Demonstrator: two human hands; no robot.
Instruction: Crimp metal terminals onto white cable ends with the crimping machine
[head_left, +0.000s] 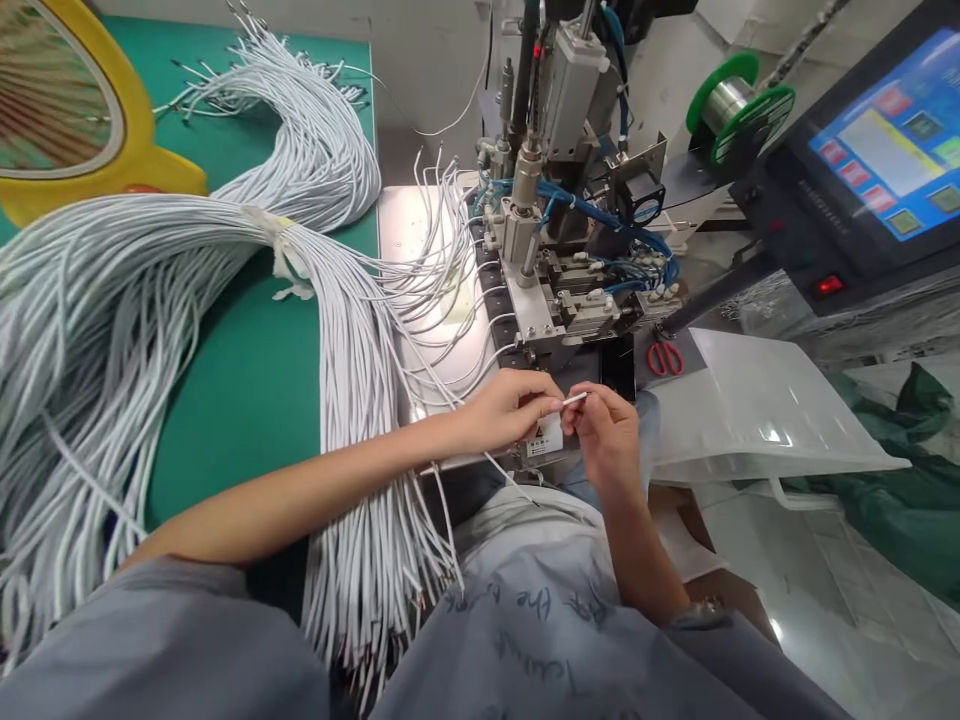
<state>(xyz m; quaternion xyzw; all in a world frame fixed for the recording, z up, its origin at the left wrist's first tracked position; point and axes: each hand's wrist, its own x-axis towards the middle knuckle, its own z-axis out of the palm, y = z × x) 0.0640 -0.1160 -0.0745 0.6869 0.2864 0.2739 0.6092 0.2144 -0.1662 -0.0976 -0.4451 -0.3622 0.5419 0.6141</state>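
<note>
A short white cable end (574, 399) spans the small gap between my two hands, in front of the machine. My left hand (517, 408) pinches one side of it between thumb and finger. The fingers of my right hand (606, 430) are closed round the other side. Left of the hands, a thick bundle of white cables (352, 350) hangs over the table edge. Several single cables run from it across a pale plate (405, 240) to the machine (525, 250).
A yellow-framed fan (142, 165) stands at the upper left on the green mat (240, 370). Right of the machine are a wire spool (731, 105), a touch screen (892, 140), red scissors (665, 358) and a translucent plastic bin (787, 410).
</note>
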